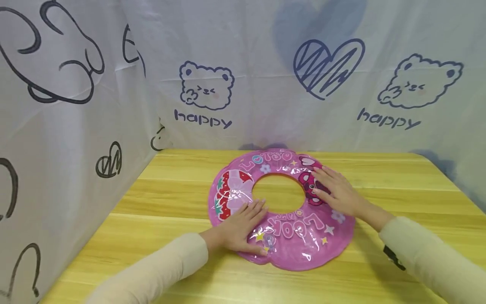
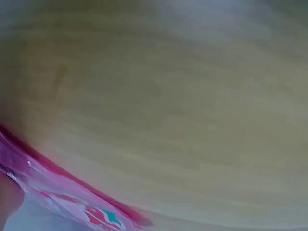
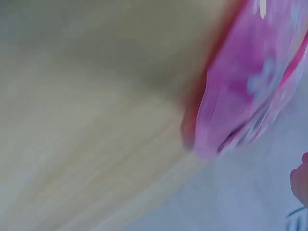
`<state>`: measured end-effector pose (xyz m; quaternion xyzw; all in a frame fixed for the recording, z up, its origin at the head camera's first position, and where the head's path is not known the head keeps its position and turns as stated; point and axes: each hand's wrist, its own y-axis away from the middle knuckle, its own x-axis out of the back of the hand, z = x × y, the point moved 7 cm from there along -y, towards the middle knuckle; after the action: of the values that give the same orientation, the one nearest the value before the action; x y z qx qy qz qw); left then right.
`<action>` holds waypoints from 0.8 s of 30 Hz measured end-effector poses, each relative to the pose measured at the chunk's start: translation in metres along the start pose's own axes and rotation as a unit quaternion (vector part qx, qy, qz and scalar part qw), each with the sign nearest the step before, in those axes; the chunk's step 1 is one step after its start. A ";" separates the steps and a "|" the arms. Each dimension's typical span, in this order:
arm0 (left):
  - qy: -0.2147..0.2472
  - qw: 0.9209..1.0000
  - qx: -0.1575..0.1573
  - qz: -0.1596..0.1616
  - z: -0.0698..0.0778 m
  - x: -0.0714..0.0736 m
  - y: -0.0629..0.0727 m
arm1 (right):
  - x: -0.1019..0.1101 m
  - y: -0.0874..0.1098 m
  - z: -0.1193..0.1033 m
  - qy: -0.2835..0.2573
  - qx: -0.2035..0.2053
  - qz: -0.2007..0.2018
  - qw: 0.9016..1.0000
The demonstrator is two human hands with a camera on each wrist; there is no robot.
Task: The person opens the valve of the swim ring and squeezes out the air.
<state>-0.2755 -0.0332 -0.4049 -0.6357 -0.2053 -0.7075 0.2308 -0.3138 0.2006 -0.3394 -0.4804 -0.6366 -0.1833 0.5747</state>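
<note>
A pink inflatable swim ring point(image 1: 296, 245) with strawberries, a bear face and lettering printed on it lies flat on the wooden table point(image 1: 159, 190). My left hand point(image 1: 243, 228) rests on its near left part, fingers straight and spread, thumb toward the near edge. On the right side, my right hand point(image 1: 338, 192) lies over the bear print with extended fingers. In the left wrist view the ring's edge point(image 2: 72, 192) shows at the lower left. The right wrist view has the ring's side point(image 3: 240, 96) at the upper right and a bit of fingertip point(image 3: 301, 180).
White cloth with drawn bears, hearts and the word happy hangs behind the table as a back curtain point(image 1: 265, 105). Another cloth wall point(image 1: 68, 139) runs along the left side. A dark band point(image 1: 394, 257) shows under the right sleeve.
</note>
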 end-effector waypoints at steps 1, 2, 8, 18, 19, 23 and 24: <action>0.002 1.000 0.002 -0.001 0.002 -0.001 -0.001 | 0.000 -0.005 0.009 0.000 -0.018 -0.007 1.000; 0.000 1.000 0.004 -0.003 0.004 -0.003 -0.002 | -0.001 -0.010 0.018 -0.001 -0.033 -0.017 0.999; 0.015 1.000 0.018 -0.004 0.006 -0.009 -0.004 | -0.019 -0.022 0.053 -0.013 -0.053 -0.048 0.997; 0.043 0.999 0.023 0.006 0.004 -0.016 -0.005 | -0.059 -0.016 0.071 -0.024 -0.122 -0.179 0.976; 0.042 0.999 0.021 0.007 0.003 -0.017 -0.005 | -0.062 -0.015 0.070 -0.024 -0.130 -0.189 0.973; 0.040 0.999 0.020 0.007 0.001 -0.021 -0.005 | -0.070 -0.013 0.069 -0.006 -0.135 -0.207 0.969; 0.039 0.999 0.020 0.006 0.001 -0.022 -0.005 | -0.072 -0.012 0.069 0.000 -0.132 -0.206 0.970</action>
<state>-0.2761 -0.0275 -0.4265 -0.6042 -0.2063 -0.7259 0.2556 -0.3708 0.2200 -0.4198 -0.4109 -0.6918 -0.3804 0.4559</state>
